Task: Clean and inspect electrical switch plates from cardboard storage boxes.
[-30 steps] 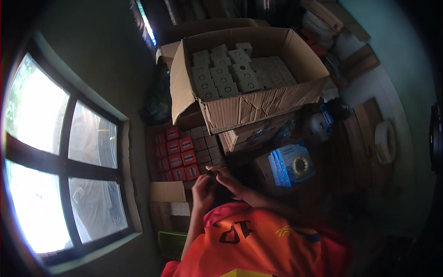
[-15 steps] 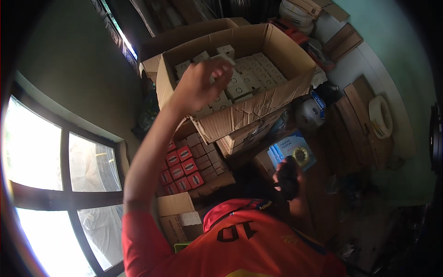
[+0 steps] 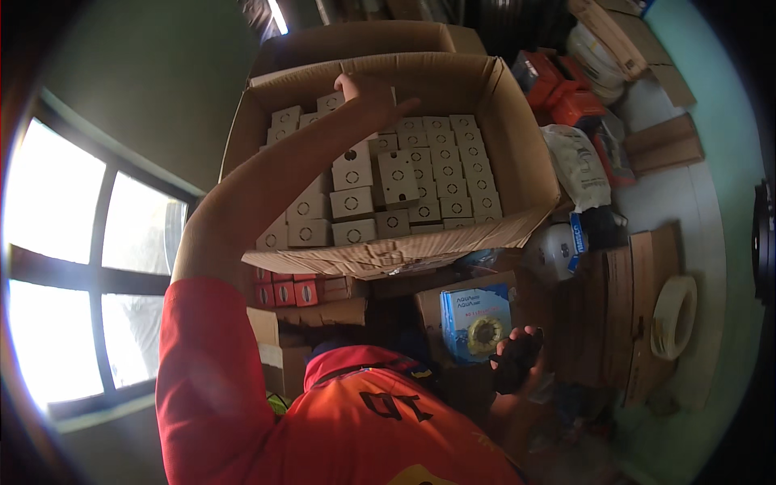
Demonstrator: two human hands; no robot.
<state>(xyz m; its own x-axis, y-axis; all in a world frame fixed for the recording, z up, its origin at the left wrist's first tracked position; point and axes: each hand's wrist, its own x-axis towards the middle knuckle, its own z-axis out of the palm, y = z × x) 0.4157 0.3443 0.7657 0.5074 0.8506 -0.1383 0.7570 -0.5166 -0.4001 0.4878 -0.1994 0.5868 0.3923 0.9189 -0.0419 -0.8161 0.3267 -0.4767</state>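
My left hand [image 3: 368, 93] reaches over a large cardboard carton [image 3: 525, 174] and touches the far part of its contents. Its thumb sticks out to the right and a finger to the left, spread apart; what lies under the palm is hidden. Packed in the carton are many white electrical boxes [image 3: 353, 202] with round knockouts. One box [image 3: 398, 178] lies on top of the others, face up. Low on the right, my right hand [image 3: 529, 380] is closed round a small black object [image 3: 516, 361], its kind unclear, beside a blue printed box [image 3: 477, 323].
Red small boxes [image 3: 295, 293] sit in a carton under the large one. To the right are a white bag [image 3: 578, 166], red cases [image 3: 558, 81], leaning cardboard [image 3: 653, 299] and a cream roll [image 3: 675, 317]. A window [image 3: 105, 275] is on the left.
My left hand has moved farther over the carton, toward its back. The view has shifted, showing more of the carton's inside. My right hand still holds the black object, lower in the picture.
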